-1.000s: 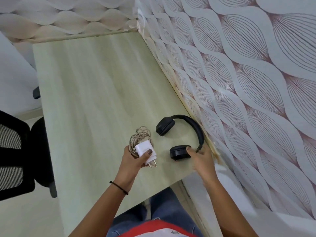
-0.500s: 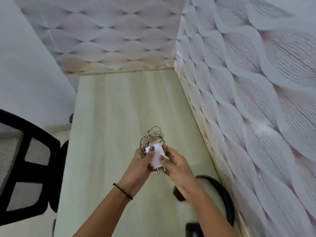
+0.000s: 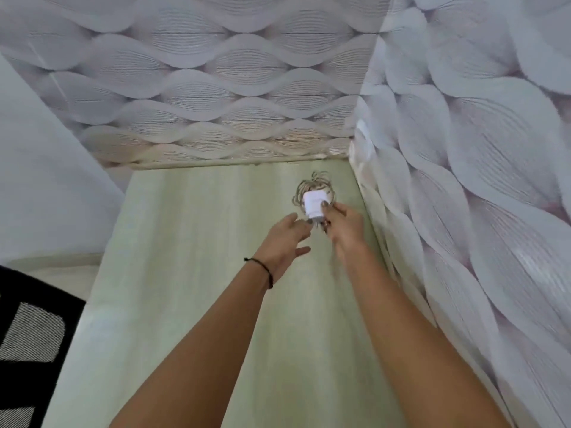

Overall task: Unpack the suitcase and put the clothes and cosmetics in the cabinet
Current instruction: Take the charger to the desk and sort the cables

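Both arms reach forward over the table (image 3: 185,288), which has a pale wood-grain top. Right hand (image 3: 344,225) pinches the charger (image 3: 313,203): one fingertip on the white block's face, the other fingers curled along its right side and partly hidden. The grip is narrow, just the block's width. Left hand (image 3: 282,239) holds nothing: fingers loosely extended toward the plug end, thumb out to the side, palm down. Its fingertips are just beside the charger's prongs. Touching or not, cannot tell, there is motion blur there.

Charger is near the table's far right corner, close to where the back wall (image 3: 216,72) and right wall (image 3: 479,180) meet. The plug end faces the person; the prongs are small and blurred. Cable (image 3: 315,180) is a beige coil bundled behind and around the block, on the side away from the hands, with loops poking toward the back wall. Whether charger and coil rest on the table or hang just above it, cannot tell.

There is a thin dark band (image 3: 267,271) on the left wrist. Both walls have pale wavy leaf-pattern wallpaper, and the right wall runs along the table's right edge. A plain white panel (image 3: 46,180) stands at left, past the table's left edge. A black chair (image 3: 31,335) with grey mesh is at lower left beside the table, well apart from the hands. The forearms are bare.
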